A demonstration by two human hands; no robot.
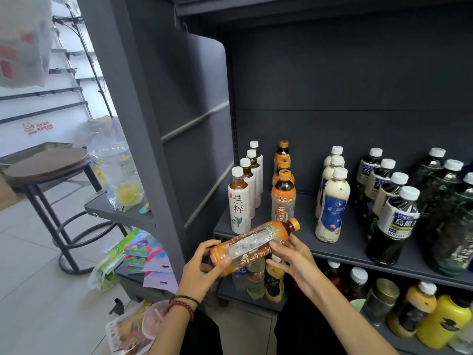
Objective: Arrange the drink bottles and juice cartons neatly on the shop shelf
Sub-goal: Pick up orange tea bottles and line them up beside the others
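One orange bottle is held lying nearly flat, cap tilted up toward the row of orange bottles, just in front of and below that row's front bottle and clear of the shelf. The base end is gripped by the left hand, fingers curled round it. The upper body of the bottle is held by the right hand, fingers clamped on the label below the shoulder. The row of orange bottles is noted as running straight back, caps up, the front label faced outward. Left of the row stand white-labelled bottles; right of it, cream-coloured bottles, and dark bottles further right. The step in hand is judged to be this: the bottle is to be stood up and added at the front of the orange row. For a clean result it should be turned upright before the shelf edge is reached, so that the row's front bottle is not clipped by the cap. It is best set directly ahead of that bottle, in line, near but not jammed against it, with the printed face turned outward to match. The base should be lowered flat, since a tilted landing may tip it into the row. Space ahead of the row looks tight, so the row may need pushing back first; this cannot be settled from this angle.
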